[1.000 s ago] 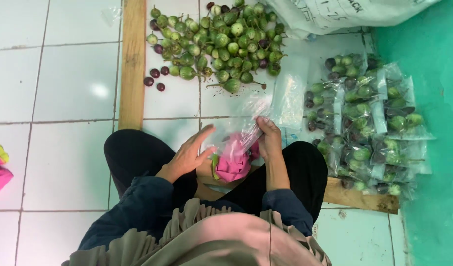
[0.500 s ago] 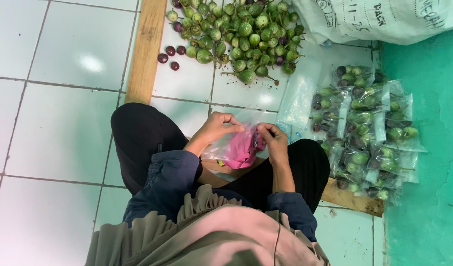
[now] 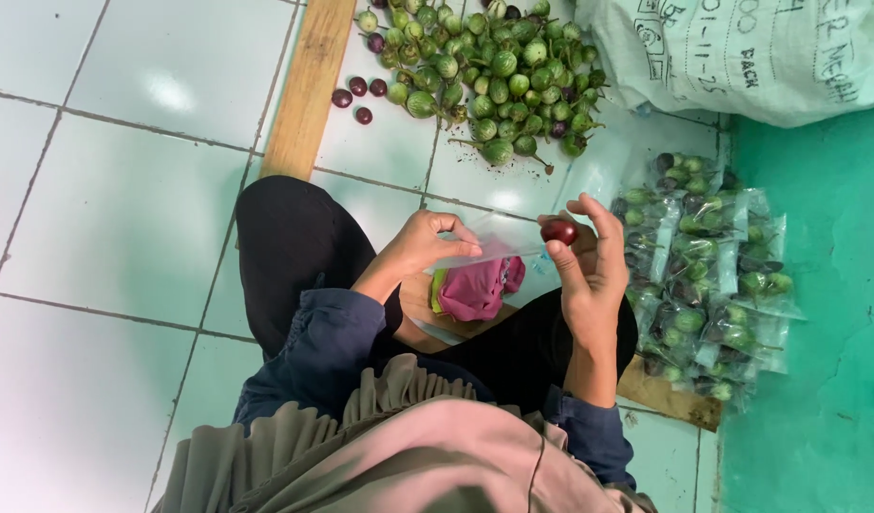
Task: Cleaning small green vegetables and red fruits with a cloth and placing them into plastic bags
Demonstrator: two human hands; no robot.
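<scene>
Change: half a second ago both hands were pressed together over the pink thing in the lap. Now they have come apart. The right hand has lifted up with a small dark red ball-shaped fruit, and the left hand pulls a clear bag open.
Small fruit: the dark red fruit is round and shiny. It sits at the tips of the right hand's fingers, just at the mouth of the clear bag, above the person's lap.
Right hand: the right hand is closed on the fruit, with the thumb on one side and the fingers curled round the other side.
Left hand: the left hand pinches the edge of the clear bag between thumb and fingers.
Clear bag: the clear bag is thin and see-through. It stretches flat between the two hands.
Pink thing: a pink cloth-like bundle with a bit of green beside it lies in the lap, under the bag.
Filled packs: a heap of clear packs, stuffed with green and purple fruit, lies to the right, by the green floor.
Loose pile: a pile of small green fruit lies on the white tiles ahead, with a few dark purple ones at its left side.
Sack: a big white sack with dark printing lies at the top right.
Wood strip: a long wooden strip lies left of the pile.
</scene>
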